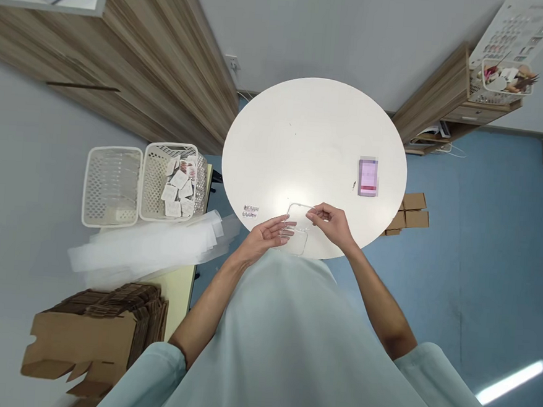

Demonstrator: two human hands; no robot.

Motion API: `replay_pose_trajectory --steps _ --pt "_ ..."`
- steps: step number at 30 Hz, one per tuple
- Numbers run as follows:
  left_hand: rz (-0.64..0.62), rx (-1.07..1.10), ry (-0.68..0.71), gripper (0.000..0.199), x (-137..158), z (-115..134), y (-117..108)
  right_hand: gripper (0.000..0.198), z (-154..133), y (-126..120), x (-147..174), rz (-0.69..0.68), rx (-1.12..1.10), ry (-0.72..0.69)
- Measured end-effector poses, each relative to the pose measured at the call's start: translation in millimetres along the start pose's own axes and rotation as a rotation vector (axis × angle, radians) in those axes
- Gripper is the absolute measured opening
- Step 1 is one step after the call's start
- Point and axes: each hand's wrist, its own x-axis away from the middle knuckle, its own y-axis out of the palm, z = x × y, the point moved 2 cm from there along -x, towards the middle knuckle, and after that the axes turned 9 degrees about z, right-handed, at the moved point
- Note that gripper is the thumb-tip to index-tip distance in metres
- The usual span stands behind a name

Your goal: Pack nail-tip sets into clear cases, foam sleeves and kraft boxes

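A clear plastic hinged box point(296, 242) stands open at the near edge of the round white table, its two halves folded apart. My right hand point(330, 223) pinches the upper right corner of the far half between thumb and fingers. On the left side, my left hand point(269, 235) holds the box near its hinge, with fingers reaching across the transparent plastic. Something small and glinting shows along the hinge, too small to make out. Just left of my left hand lie two short rows of small shiny nail-like pieces point(250, 211).
The white table point(314, 120) also carries a phone with a pink screen point(368, 177). At left are a basket of clear boxes point(112, 186), a basket of white cards point(175, 190), translucent sheets point(148, 244) and flattened cartons point(85, 339). Small cardboard boxes point(413, 210) sit right.
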Motion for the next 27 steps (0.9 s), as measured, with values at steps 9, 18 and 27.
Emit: replay_pose_trajectory --steps 9,18,27 --pt "0.098 0.122 0.016 0.069 30.1 1.1 -35.0 0.045 10.3 60.7 -20.5 -0.095 0.005 0.126" --pt "0.425 0.327 0.047 0.068 86.8 -7.4 -111.4 0.037 58.7 160.1 -53.9 -0.175 0.454 0.026" --pt "0.541 0.435 0.060 0.063 115.8 -11.1 -157.2 0.053 96.7 225.6 -59.5 -0.232 0.940 -0.080"
